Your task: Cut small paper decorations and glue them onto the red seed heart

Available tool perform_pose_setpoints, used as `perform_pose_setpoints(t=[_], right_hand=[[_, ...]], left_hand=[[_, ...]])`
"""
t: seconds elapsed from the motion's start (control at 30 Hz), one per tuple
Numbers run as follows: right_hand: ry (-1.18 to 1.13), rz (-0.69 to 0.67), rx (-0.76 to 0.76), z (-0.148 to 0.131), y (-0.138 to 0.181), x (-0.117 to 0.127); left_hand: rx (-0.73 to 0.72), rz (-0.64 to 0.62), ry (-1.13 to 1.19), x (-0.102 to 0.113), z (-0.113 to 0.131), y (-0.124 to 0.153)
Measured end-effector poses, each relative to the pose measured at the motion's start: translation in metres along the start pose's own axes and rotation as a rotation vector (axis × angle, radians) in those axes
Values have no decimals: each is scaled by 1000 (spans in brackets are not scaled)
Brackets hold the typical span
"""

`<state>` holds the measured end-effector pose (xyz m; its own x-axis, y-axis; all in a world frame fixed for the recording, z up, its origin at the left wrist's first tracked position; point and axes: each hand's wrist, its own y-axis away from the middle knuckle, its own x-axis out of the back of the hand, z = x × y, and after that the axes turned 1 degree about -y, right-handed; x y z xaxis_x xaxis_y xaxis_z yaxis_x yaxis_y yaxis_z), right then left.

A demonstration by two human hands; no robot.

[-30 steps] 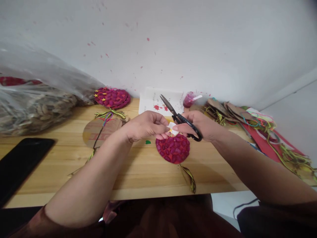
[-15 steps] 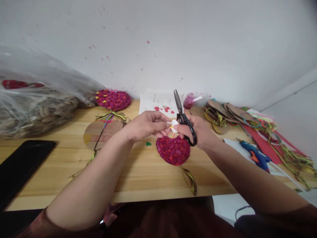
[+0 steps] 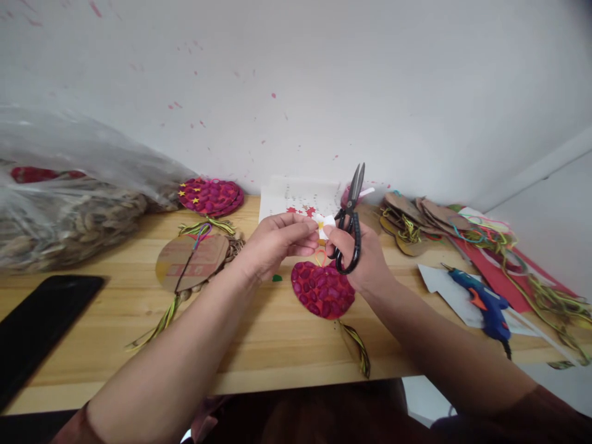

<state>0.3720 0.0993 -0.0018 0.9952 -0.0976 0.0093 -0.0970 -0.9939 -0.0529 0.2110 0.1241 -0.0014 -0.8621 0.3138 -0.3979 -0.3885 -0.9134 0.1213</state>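
Note:
My left hand pinches the left edge of a small white piece of paper with yellow on it. My right hand grips the same piece between thumb and finger. Black-handled scissors also hang in that hand, blades pointing up and nearly closed. Below both hands lies a round disc covered in magenta lumps, with an orange loop on top and a yellow-green tassel below. Behind them, red stars rest on a white sheet. A green scrap is near my left wrist.
Magenta discs with yellow stars are stacked at the back left, beside a clear plastic bag. A cardboard disc and a black flat object lie left. Right are cardboard pieces and a blue glue gun.
The scissors have swung from leaning left to leaning right in my right hand. The paper piece is turned and shows more white. The whole view has shifted slightly.

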Motion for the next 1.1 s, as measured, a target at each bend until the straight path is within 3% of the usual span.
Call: perform_pose_setpoints(t=[0.23, 1.1], right_hand=[[-4, -18, 76, 7, 1, -5], [8, 23, 61, 9, 5, -9]], left_hand=[[2, 26, -6, -1, 2, 2], [-32, 99, 9, -6, -2, 1]])
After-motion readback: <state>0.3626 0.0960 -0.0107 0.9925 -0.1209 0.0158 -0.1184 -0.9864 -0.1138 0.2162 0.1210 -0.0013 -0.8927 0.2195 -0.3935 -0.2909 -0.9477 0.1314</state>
